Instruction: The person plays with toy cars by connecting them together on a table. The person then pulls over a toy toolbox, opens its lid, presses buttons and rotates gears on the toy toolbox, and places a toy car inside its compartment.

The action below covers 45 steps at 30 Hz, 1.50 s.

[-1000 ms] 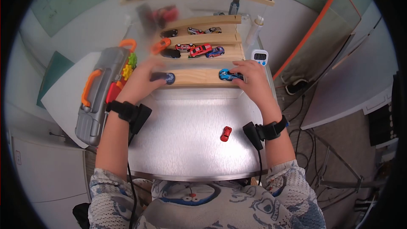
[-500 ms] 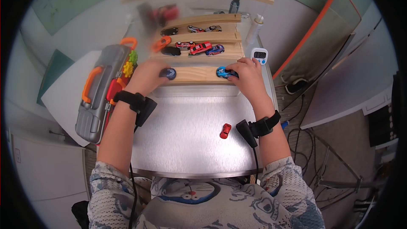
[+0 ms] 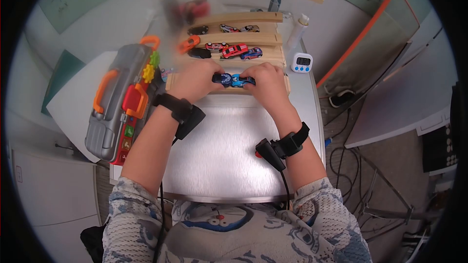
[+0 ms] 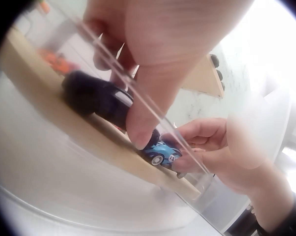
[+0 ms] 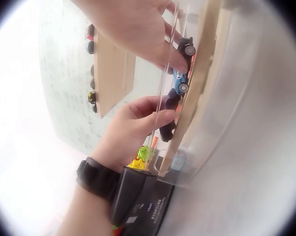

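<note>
My left hand [image 3: 195,80] pinches a dark blue toy car [image 3: 224,79] between thumb and fingers. A light blue toy car [image 3: 239,81] is pinched by my right hand [image 3: 267,84], at its dark tail. The two cars stand end to end on the front wooden step [image 3: 170,83], their facing ends right up against each other. Up close in the left wrist view, the light blue car [image 4: 160,155] shows a white-rimmed wheel. A clear plastic edge [image 4: 155,110] crosses in front of the left thumb.
More toy cars [image 3: 235,50] fill the steps behind. A grey toy toolbox [image 3: 109,117] with orange handles stands left; a white timer [image 3: 302,63] and a white bottle [image 3: 298,31] are right. A red toy car [image 3: 258,154] is mostly hidden behind the right wrist camera.
Both hands have moved inward along the front step with their cars, from its two ends to the middle. The wide gap between the cars has closed.
</note>
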Each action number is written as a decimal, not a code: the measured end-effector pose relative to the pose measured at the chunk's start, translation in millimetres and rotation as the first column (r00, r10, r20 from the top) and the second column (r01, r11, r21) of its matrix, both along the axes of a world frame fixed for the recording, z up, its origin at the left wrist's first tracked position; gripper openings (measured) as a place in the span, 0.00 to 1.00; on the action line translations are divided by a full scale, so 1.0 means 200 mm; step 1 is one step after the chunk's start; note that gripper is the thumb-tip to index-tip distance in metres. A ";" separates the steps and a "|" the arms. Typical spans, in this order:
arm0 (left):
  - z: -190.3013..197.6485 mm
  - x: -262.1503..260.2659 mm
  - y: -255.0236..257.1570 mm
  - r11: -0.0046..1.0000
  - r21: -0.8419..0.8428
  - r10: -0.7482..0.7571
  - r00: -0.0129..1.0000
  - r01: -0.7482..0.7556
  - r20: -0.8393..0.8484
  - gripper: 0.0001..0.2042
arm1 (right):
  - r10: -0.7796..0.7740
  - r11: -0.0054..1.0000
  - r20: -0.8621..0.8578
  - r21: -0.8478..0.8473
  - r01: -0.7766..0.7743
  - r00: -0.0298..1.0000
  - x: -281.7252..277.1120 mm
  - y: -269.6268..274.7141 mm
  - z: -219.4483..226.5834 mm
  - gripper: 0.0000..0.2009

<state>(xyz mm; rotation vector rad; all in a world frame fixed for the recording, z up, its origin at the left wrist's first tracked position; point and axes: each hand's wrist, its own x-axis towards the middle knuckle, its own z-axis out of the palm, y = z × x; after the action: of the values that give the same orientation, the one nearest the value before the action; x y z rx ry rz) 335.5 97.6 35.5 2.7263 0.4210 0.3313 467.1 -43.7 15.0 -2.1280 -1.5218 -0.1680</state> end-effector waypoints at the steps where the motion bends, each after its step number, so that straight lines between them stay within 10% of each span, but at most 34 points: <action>1: 0.00 0.00 0.00 1.000 -0.002 0.006 1.000 -0.006 0.012 0.15 | 0.002 1.000 0.000 0.000 -0.002 1.000 0.00 0.00 0.00 0.11; 22: 0.01 -0.23 0.16 0.985 -0.030 0.164 0.980 -0.168 -0.117 0.18 | -0.098 0.995 0.119 -0.001 0.099 0.988 0.15 -0.20 0.02 0.10; 31: -0.03 -0.27 0.15 0.998 0.015 0.055 0.996 -0.057 0.076 0.20 | -0.116 0.988 -0.151 0.088 0.130 0.982 0.16 -0.25 0.03 0.18; 34: -0.02 -0.28 0.13 0.946 -0.279 0.219 0.959 -0.164 0.178 0.19 | -0.119 0.982 -0.172 0.126 0.142 0.978 0.18 -0.27 0.02 0.20; 43: 0.01 -0.22 0.11 0.982 0.091 0.171 0.985 -0.168 -0.025 0.16 | -0.073 0.997 0.070 -0.013 0.074 0.995 0.12 -0.18 0.05 0.17; 45: 0.07 -0.21 0.05 0.668 -0.741 0.253 0.958 -0.073 0.134 0.14 | 0.009 0.966 -0.220 0.254 0.049 0.976 0.07 -0.19 0.13 0.16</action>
<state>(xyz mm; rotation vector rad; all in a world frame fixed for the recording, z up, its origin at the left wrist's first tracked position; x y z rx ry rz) 292.8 107.3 48.7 1.8342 0.5861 0.4086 480.4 -82.6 40.1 -1.8881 -1.2765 -0.1256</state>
